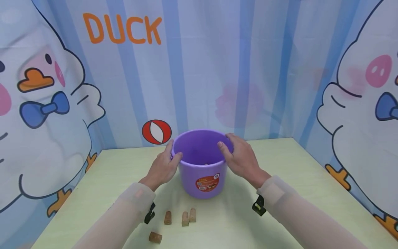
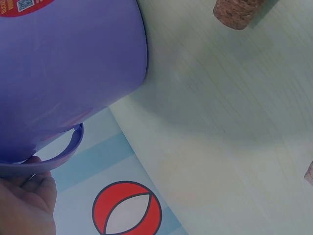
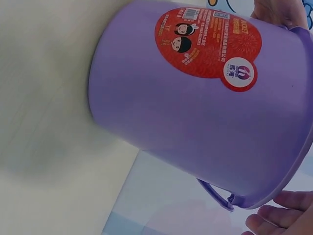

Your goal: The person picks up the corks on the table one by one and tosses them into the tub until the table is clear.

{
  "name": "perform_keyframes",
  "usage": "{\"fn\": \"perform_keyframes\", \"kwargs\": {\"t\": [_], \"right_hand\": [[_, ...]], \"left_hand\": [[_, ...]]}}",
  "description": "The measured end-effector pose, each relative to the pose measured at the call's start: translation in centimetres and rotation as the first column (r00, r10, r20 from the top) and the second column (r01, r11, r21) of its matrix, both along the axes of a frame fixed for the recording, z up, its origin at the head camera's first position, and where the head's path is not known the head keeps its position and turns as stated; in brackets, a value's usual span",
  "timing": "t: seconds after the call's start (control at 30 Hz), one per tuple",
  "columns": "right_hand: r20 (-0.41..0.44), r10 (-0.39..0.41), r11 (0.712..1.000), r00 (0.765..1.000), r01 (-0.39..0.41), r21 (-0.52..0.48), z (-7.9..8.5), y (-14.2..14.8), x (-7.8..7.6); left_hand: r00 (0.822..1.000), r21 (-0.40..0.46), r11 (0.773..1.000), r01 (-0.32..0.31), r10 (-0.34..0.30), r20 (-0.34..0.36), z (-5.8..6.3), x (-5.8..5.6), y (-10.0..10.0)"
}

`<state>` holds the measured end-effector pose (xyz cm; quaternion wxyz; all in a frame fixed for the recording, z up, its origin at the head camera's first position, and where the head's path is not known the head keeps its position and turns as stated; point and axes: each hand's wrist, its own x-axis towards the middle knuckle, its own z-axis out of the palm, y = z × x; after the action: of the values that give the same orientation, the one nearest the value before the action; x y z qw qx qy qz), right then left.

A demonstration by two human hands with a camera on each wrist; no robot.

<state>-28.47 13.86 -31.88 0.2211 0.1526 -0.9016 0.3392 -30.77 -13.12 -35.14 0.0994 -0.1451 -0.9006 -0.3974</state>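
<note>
A purple plastic bucket point(image 1: 203, 180) with a red label stands upright on the table. My left hand point(image 1: 163, 168) grips its rim on the left side, thumb over the inside edge and fingers outside. In the left wrist view, those fingers point(image 2: 43, 188) lie by the bucket's handle point(image 2: 63, 156). On the opposite side my right hand point(image 1: 244, 157) holds the rim, its thumb also reaching inside. The right wrist view shows the fingers point(image 3: 281, 215) beneath the rim. Only a small pale bit of something shows inside; the bucket's bottom is mostly hidden.
Several corks lie in front of the bucket: a brown cork point(image 1: 168, 218), two paler corks point(image 1: 185, 219) side by side, and a cork point(image 1: 155, 237) on its side nearer me. A printed cloth point(image 1: 205, 69) hangs behind the pale table point(image 1: 124, 162) and along both sides.
</note>
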Motion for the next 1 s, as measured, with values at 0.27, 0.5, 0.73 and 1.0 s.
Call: {"fn": "perform_keyframes", "kwargs": {"t": [0.27, 0.5, 0.73, 1.0], "right_hand": [[0.087, -0.031, 0.997, 0.996, 0.036, -0.062, -0.4, 0.6, -0.8], [0.141, -0.035, 0.990, 0.989, 0.053, -0.129, -0.7, 0.8, -1.5], [0.225, 0.003, 0.978, 0.974, 0.044, -0.205, -1.1, 0.7, -1.9], [0.257, 0.067, 0.965, 0.964, 0.003, -0.263, -1.6, 0.5, -2.4]], "left_hand": [[1.000, -0.003, 1.000, -0.001, 0.001, 0.001, 0.0, 0.0, 0.0], [1.000, -0.004, 1.000, -0.001, 0.001, 0.000, 0.0, 0.0, 0.0], [1.000, -0.004, 1.000, 0.001, -0.001, -0.002, 0.0, 0.0, -0.1], [1.000, 0.001, 1.000, -0.001, 0.001, 0.007, 0.1, 0.0, 0.0]]}}
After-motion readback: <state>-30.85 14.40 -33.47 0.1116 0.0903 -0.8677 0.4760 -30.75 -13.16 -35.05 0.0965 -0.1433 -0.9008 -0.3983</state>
